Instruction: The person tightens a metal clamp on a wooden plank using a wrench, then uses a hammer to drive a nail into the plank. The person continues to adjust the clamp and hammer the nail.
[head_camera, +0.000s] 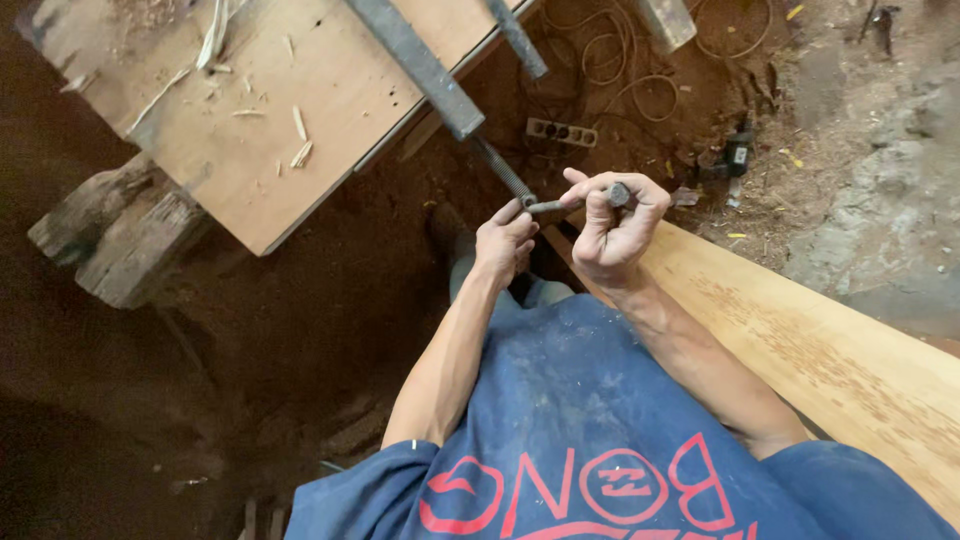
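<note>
Clamp handle (575, 203) pinched in both hands' closed fingers (600, 200)

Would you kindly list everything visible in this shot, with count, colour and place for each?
clamp bar: one, grey metal, slanting from the top edge down to the hands
threaded screw: one, dark metal, running from the bar's end to the handle
handle rod: one, dark metal, crosswise between both hands
plywood panel: one, pale brown, upper left, with wood shavings on it
timber blocks: two, weathered grey-brown, under the panel's left corner
long plank: one, light yellow-brown, lower right
power strip: one, dark, on the dirt floor, top centre
cables: several loops, pale, on the floor at top
shirt: one, blue with red print, bottom
left hand: on the handle rod's left end
right hand: gripping the rod's right end
</note>
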